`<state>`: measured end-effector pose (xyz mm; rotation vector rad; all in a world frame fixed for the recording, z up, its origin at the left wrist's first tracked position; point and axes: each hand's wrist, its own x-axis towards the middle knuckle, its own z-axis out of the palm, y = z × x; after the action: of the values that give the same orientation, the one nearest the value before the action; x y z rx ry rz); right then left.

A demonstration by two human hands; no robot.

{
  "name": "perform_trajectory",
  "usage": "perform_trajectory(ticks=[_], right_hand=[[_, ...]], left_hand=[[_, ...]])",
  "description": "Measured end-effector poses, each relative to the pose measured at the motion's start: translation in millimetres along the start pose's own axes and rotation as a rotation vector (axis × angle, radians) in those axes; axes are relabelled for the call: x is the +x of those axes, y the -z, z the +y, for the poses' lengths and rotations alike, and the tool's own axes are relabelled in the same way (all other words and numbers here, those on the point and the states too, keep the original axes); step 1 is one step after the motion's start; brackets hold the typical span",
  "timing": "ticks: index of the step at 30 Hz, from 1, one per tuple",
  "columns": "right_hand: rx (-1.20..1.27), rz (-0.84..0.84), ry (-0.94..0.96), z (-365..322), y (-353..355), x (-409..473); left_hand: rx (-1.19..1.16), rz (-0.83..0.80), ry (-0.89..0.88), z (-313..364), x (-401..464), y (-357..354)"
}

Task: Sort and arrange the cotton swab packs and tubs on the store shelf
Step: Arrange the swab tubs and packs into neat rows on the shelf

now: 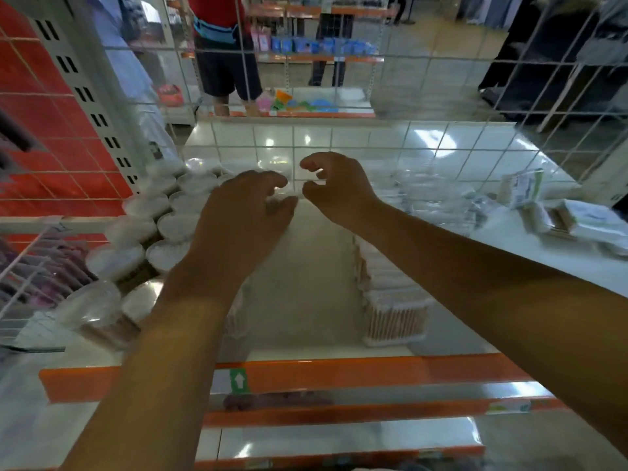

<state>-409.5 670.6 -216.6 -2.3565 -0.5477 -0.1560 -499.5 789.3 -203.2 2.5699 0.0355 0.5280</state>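
Observation:
Two rows of round clear tubs (176,226) of cotton swabs run along the left of the white shelf (306,266). My left hand (244,212) reaches to the far end of those rows, and its curled fingers and thumb grip a clear round tub (277,166) there. My right hand (334,190) hovers just to the right, fingers and thumb curled like a claw with nothing visible between them. A row of rectangular swab boxes (394,311) stands at centre right. Loose swab packs (523,188) lie at the far right. The picture is blurred by motion.
A wire grid (407,56) backs the shelf, and a perforated upright post (88,93) stands at the left. Orange rails (339,372) edge the shelf front and the shelves below. Flat clear packets (431,192) lie behind the boxes. People stand in the aisle beyond.

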Motion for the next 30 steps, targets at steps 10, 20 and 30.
perform_trajectory(ticks=[10, 20, 30], right_hand=[[-0.099, 0.003, -0.015, 71, 78, -40], [-0.07, 0.039, -0.082, 160, 163, -71], [-0.008, 0.095, -0.201, 246, 211, -88]], left_hand=[[0.161, -0.057, -0.098, 83, 15, -48], [0.176, -0.173, -0.146, 180, 23, -111], [0.165, -0.226, -0.219, 243, 14, -162]])
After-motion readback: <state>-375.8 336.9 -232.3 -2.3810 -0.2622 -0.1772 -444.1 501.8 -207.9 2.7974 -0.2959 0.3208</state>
